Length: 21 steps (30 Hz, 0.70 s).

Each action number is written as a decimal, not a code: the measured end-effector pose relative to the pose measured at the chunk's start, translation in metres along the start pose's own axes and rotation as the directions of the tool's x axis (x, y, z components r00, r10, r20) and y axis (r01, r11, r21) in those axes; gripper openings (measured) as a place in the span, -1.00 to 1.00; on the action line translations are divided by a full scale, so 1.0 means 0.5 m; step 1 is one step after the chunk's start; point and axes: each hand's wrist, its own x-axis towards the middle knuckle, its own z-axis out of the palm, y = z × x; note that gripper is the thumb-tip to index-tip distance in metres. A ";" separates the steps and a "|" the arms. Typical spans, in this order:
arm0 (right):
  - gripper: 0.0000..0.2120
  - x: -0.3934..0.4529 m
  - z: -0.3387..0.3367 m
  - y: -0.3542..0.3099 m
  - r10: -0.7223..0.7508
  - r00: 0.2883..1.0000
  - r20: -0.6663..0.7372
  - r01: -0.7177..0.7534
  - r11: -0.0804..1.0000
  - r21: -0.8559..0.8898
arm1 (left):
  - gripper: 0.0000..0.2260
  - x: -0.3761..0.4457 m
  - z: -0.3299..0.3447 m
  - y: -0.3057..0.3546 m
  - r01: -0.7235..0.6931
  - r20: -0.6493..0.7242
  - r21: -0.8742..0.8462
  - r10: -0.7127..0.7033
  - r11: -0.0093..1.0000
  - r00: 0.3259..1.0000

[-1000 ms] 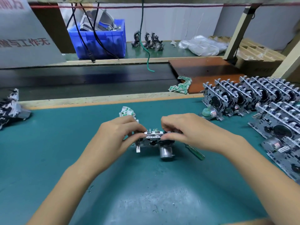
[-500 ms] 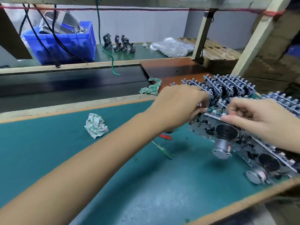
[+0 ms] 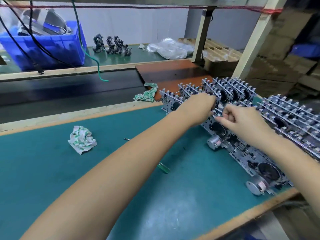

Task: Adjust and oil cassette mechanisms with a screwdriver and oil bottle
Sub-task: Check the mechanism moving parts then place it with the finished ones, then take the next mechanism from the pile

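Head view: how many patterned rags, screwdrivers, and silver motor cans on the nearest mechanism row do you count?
patterned rags: 2, one on the mat, one at the belt edge
screwdriver: 1
silver motor cans, nearest row: 2
Total: 5

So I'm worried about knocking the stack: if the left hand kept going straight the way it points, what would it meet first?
Probably the cassette mechanism directly ahead; the left hand already has its fingers at that unit's top edge, opposite the right hand. Beyond it stand the upright rows of mechanisms. Depth is hard to judge.
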 end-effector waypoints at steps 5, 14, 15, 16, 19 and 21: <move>-0.69 0.013 -0.008 -0.027 0.084 0.996 0.027 -0.071 0.949 -0.308 | -0.74 -0.012 0.018 0.003 0.070 0.088 -0.119 -0.060 0.990 0.994; -0.83 -0.062 -0.060 -0.246 -0.146 0.976 -0.165 0.183 0.953 0.241 | -0.91 -0.246 -0.130 -0.006 0.086 -0.165 0.011 -0.083 0.996 0.983; -0.82 -0.072 -0.053 -0.278 -0.187 0.972 -0.145 0.224 0.923 0.313 | -0.94 -0.291 -0.144 -0.018 0.115 -0.164 0.015 -0.111 0.993 0.980; -0.80 -0.078 -0.040 -0.311 -0.236 0.964 -0.126 0.265 0.900 0.345 | -0.96 -0.338 -0.154 -0.031 0.162 -0.152 0.003 -0.160 0.987 0.975; -0.81 -0.090 0.028 -0.416 -0.423 0.906 -0.028 0.404 0.843 0.355 | -0.92 -0.478 -0.156 -0.076 0.371 -0.096 -0.065 -0.376 0.926 0.922; -0.86 -0.090 0.085 -0.491 -0.557 0.828 0.064 0.499 0.784 0.369 | -0.94 -0.566 -0.146 -0.117 0.545 -0.064 -0.108 -0.553 0.831 0.831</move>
